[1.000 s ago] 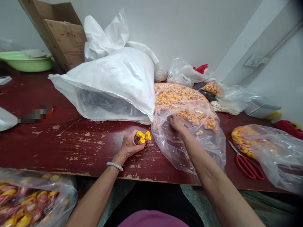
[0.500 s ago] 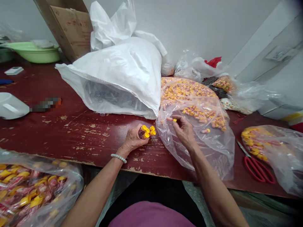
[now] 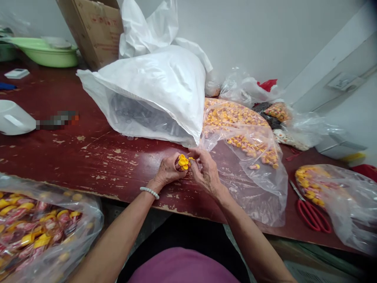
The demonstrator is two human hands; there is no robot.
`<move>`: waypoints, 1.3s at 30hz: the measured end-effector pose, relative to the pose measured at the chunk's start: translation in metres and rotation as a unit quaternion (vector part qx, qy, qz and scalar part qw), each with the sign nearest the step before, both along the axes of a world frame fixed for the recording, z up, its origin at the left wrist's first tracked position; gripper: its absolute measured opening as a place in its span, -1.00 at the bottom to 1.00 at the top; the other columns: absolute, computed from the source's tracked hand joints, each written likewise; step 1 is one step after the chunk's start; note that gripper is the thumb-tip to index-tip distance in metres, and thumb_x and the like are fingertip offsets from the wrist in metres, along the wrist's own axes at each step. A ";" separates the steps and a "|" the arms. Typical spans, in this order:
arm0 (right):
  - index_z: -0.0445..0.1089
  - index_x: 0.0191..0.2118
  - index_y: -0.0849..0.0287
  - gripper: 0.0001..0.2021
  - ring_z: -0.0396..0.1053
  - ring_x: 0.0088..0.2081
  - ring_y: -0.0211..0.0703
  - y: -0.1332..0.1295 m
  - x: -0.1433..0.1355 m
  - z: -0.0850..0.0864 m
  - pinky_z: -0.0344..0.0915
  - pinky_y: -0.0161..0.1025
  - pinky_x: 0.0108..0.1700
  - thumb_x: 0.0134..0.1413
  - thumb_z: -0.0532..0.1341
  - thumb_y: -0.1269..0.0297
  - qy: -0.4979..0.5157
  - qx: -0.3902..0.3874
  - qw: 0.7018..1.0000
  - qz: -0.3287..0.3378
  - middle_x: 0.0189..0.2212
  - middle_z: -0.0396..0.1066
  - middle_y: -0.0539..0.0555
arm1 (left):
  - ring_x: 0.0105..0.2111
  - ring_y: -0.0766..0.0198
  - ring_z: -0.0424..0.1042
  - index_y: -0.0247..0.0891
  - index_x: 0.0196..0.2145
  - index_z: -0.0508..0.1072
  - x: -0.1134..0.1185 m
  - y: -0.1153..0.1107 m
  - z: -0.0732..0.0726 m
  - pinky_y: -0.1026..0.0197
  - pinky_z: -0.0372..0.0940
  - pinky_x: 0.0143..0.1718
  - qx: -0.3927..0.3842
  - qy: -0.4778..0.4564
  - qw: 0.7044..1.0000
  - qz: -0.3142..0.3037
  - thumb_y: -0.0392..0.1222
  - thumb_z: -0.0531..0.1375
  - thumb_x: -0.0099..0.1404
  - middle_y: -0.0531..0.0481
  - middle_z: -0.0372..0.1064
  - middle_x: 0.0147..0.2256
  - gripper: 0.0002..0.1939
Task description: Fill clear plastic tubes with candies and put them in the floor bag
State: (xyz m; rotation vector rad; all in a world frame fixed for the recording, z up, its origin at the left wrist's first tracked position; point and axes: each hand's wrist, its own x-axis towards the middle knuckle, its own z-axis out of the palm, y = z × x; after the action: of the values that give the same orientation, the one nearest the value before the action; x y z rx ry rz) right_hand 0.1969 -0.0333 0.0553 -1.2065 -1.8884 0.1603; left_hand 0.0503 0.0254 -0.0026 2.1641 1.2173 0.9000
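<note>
Over the table's front part, my left hand (image 3: 169, 171) is closed around several small yellow-capped bottles (image 3: 183, 162) with dark reddish sides, caps facing up. My right hand (image 3: 206, 171) meets it from the right, its thumb and fingers pinched on a small yellow-capped bottle (image 3: 191, 159) beside the bunch. The fingers partly hide that bottle. Just to the right lies a clear plastic bag (image 3: 250, 200) with many small yellow-and-pink capped bottles (image 3: 238, 118) heaped in its far part. Behind my hands, a white sack (image 3: 159, 74) gapes toward me, with clear tubes (image 3: 138, 118) inside.
At the lower left, an open plastic bag (image 3: 94, 216) holds larger yellow-capped bottles. Red-handled scissors (image 3: 313, 216) lie at the right beside another bag (image 3: 350, 204). A white jug (image 3: 14, 120), a green basin (image 3: 48, 55) and a cardboard box (image 3: 100, 35) stand at the left.
My right hand has moved left from over the clear bag to my left hand, carrying the small yellow-capped bottle. The caps in my left hand now sit closer together. The view has shifted slightly.
</note>
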 end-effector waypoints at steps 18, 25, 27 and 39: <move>0.04 0.20 0.13 -0.40 0.12 0.18 0.03 -0.014 0.014 -0.010 0.13 0.07 0.15 0.04 0.19 0.21 -0.041 -0.008 0.999 0.007 0.19 0.11 0.24 | -0.45 0.33 0.35 -0.30 -0.35 0.33 -0.002 -0.022 0.009 0.28 0.28 -0.38 -0.179 -0.284 0.942 0.012 -0.17 0.30 -0.14 0.07 0.38 -0.43 -0.64; -0.26 0.30 0.19 -0.02 0.07 0.21 0.14 -0.032 -0.004 -0.033 0.15 0.13 0.15 -0.15 0.34 0.16 -0.120 0.034 0.990 0.073 0.18 0.07 0.34 | -0.40 0.27 0.39 -0.28 -0.36 0.43 0.000 -0.072 0.009 0.17 0.36 -0.28 -0.330 -0.471 0.818 -0.026 -0.24 0.32 -0.15 0.05 0.41 -0.41 -0.69; -0.15 0.27 0.17 -0.15 0.17 0.14 0.10 -0.035 -0.009 -0.037 0.22 0.09 0.10 -0.11 0.30 0.26 -0.103 0.047 0.991 0.069 0.11 0.18 0.30 | -0.42 0.29 0.39 -0.29 -0.39 0.44 -0.001 -0.081 0.014 0.19 0.35 -0.29 -0.354 -0.504 0.788 -0.026 -0.29 0.34 -0.21 0.07 0.40 -0.43 -0.67; 0.04 0.16 0.18 -0.23 0.26 0.03 0.12 -0.059 -0.014 -0.009 0.29 0.06 0.00 -0.20 0.35 0.23 -0.082 -0.003 0.992 0.098 0.06 0.24 0.29 | -0.50 0.35 0.32 -0.32 -0.43 0.40 -0.003 -0.104 0.038 0.26 0.30 -0.43 -0.376 -0.521 0.766 -0.019 -0.35 0.30 -0.24 0.09 0.34 -0.50 -0.69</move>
State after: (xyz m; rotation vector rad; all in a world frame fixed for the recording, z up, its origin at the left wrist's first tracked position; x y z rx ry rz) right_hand 0.1828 -0.0924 0.0462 -1.0626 -2.1518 0.1767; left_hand 0.0470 -0.0783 0.0354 0.7735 0.7101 1.0886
